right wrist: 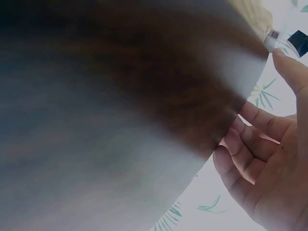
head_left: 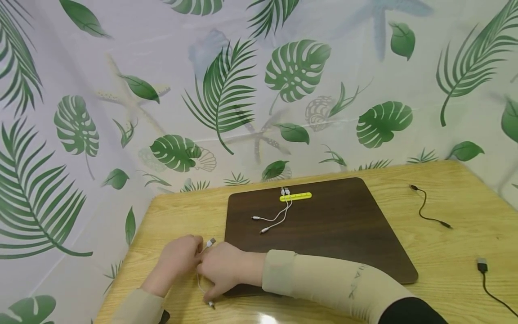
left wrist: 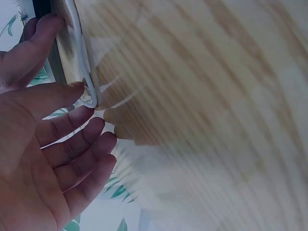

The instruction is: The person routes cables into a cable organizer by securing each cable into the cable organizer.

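Near the left part of the table, my left hand (head_left: 182,254) pinches a white USB cable (head_left: 198,281) between thumb and index finger. In the left wrist view the cable (left wrist: 79,43) bends sharply at those fingertips, while the other fingers curl loosely. Its USB plug (head_left: 211,242) points up past the hands, and the small plug (head_left: 211,305) hangs by my right thumb. My right hand (head_left: 222,265) is right beside the left, thumb spread from its bent fingers. The right wrist view shows no cable between them; what its hidden fingertips touch is unclear.
A dark brown board (head_left: 323,225) covers the middle of the wooden table (head_left: 453,193). On it, a yellow cable holder (head_left: 296,197) carries two white cables (head_left: 279,218). To the right lie a short black cable (head_left: 422,204) and a black USB cable (head_left: 485,279).
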{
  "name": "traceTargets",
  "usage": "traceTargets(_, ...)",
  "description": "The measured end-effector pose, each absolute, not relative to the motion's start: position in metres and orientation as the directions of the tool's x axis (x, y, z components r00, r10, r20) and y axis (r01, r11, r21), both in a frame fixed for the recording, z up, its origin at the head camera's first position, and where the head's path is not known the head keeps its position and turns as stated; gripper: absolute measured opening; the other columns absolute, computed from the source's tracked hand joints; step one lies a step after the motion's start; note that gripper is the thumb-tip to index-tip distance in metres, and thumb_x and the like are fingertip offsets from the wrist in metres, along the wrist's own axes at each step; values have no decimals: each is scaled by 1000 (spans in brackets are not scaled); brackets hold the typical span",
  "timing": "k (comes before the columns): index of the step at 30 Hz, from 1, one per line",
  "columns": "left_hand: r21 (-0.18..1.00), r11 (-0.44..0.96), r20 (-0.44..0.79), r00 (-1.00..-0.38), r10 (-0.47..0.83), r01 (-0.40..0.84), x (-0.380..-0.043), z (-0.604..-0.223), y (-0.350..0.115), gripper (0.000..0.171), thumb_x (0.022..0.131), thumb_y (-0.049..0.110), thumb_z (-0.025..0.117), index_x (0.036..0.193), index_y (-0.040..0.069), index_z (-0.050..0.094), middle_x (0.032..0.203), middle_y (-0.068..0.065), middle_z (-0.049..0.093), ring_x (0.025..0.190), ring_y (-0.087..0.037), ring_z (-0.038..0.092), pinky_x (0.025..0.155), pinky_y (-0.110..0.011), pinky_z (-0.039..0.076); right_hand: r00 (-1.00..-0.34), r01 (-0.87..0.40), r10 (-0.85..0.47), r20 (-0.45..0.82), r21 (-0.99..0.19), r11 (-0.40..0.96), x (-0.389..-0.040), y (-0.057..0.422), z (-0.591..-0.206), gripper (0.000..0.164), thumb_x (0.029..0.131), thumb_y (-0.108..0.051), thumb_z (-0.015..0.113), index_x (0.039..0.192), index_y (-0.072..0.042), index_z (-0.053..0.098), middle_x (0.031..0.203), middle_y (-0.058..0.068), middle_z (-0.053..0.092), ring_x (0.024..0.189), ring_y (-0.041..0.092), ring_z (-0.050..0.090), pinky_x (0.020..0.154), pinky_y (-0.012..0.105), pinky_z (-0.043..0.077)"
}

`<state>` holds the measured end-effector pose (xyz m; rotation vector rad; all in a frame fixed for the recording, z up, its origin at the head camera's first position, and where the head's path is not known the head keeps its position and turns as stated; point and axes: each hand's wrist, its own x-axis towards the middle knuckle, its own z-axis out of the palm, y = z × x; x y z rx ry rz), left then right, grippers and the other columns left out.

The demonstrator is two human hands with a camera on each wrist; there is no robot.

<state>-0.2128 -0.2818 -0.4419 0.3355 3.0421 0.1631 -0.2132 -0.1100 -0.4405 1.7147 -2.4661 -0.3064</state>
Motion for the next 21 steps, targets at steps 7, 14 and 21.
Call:
traceTargets(7, 87, 972, -61, -972, 226, 220, -213, -446, -278, 31, 96, 14, 72, 72, 16, 52, 66, 2, 50, 60, -14, 45, 56, -30, 37, -329, -935, -944, -23, 148, 322, -213, -111, -445, 39, 88, -66, 73, 82, -30, 60, 85, -15, 60, 76, -2, 53, 58, 21, 49)
traceTargets(14, 100, 973, -75, -974, 214, 206, -210, -447, -280, 31, 91, 12, 73, 70, 16, 50, 63, 2, 48, 58, -14, 44, 54, -29, 33, -394, -919, -917, -68, 33, 393, -211, -114, -446, 27, 84, -46, 79, 78, -30, 58, 70, -18, 55, 65, -2, 52, 50, 23, 43)
traceTargets(21, 121, 971, -61, -975, 212, 204, -210, -447, -284, 30, 83, 11, 74, 68, 16, 49, 63, 3, 48, 58, -13, 44, 54, -29, 32, -423, -906, -902, -82, 28, 422, -208, -114, -446, 28, 89, -45, 74, 77, -30, 54, 65, -17, 52, 59, 0, 49, 48, 24, 43)
